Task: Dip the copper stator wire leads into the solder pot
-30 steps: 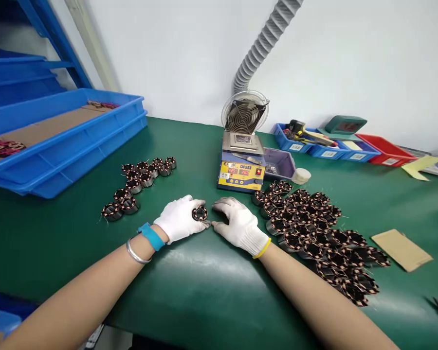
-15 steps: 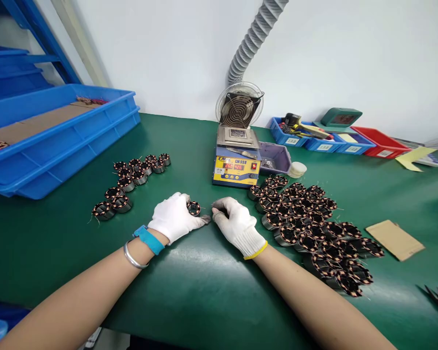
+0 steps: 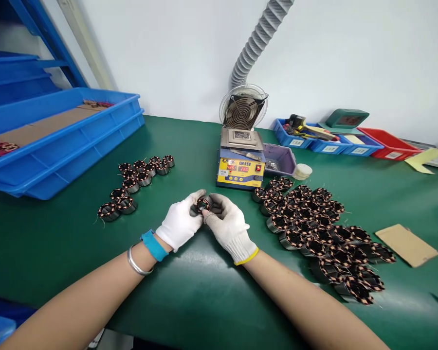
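Table [image 3: 190, 301]: green top, bears everything below.
Blue crate [image 3: 105, 129]: left end, cardboard and coils inside.
Solder pot unit [image 3: 240, 170]: yellow front, back centre, purple bin [image 3: 287, 163] just beside.
Stator groups: larger [image 3: 306, 214] right, smaller [image 3: 135, 180] left.
Left hand [image 3: 180, 221]: gloved, fingers closed around held stator.
Right hand [image 3: 228, 223]: gloved, pinching same stator.
Held stator [image 3: 203, 205]: between both hands, in front of unit.

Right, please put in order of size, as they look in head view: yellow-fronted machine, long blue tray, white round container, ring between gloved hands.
Long blue tray
Yellow-fronted machine
White round container and ring: unsure; they look alike, and the ring is partly covered.
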`<act>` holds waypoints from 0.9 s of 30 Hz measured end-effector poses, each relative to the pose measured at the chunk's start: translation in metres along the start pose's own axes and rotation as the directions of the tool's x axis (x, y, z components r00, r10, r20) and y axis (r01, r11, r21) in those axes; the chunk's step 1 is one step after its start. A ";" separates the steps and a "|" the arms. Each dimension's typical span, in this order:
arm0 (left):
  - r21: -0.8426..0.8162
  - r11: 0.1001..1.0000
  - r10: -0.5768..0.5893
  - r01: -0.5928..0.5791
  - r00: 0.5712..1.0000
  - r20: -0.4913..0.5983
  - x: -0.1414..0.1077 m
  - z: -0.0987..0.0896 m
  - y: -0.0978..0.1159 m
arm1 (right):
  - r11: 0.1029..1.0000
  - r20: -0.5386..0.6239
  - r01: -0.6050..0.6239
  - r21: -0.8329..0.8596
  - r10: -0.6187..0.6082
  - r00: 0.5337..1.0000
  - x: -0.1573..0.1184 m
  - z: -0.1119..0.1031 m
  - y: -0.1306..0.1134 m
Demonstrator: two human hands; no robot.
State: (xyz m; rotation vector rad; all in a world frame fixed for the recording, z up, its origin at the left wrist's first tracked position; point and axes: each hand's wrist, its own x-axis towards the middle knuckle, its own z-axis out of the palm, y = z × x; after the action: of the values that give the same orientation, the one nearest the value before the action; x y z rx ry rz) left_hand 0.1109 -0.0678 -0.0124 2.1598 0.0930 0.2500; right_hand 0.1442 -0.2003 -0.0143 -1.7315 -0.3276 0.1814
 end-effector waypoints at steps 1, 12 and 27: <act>0.017 1.000 -0.005 0.005 1.000 -0.007 0.000 -0.001 0.000 | 1.000 -0.015 0.010 -0.024 -0.011 1.000 0.000 -0.001 0.000; -0.409 0.885 -0.117 0.221 0.958 0.263 0.000 -0.069 0.013 | 0.996 -0.055 0.075 0.041 -0.072 0.996 0.000 -0.007 0.003; -0.535 0.842 -0.085 0.073 0.996 0.001 -0.012 -0.060 0.020 | 0.998 -0.056 0.056 0.007 -0.056 0.997 -0.005 -0.006 -0.002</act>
State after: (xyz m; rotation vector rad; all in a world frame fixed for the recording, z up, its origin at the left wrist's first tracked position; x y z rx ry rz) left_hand 0.0860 -0.0321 0.0352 1.5887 0.1101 0.2210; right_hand 0.1411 -0.2074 -0.0111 -1.7140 -0.3340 0.0934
